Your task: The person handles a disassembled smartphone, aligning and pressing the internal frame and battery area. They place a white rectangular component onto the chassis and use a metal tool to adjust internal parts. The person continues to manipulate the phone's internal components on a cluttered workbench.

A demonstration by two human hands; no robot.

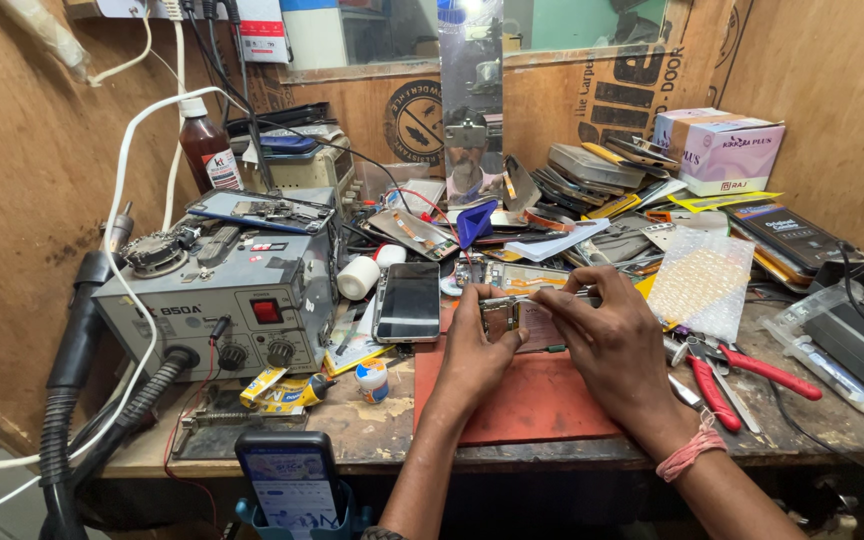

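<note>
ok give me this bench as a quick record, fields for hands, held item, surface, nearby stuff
left hand: left hand grips opened phone body
right hand: right hand on the same phone
surface: red rubber mat on worn wooden bench
left of mat: black-screened phone, grey hot-air station
right of mat: red-handled pliers

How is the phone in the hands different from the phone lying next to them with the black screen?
The opened phone shows its inner parts, while the black-screen phone is closed and glossy. The opened phone is held by the left hand and right hand; the black-screen phone lies untouched. Both sit over the workbench.
</note>
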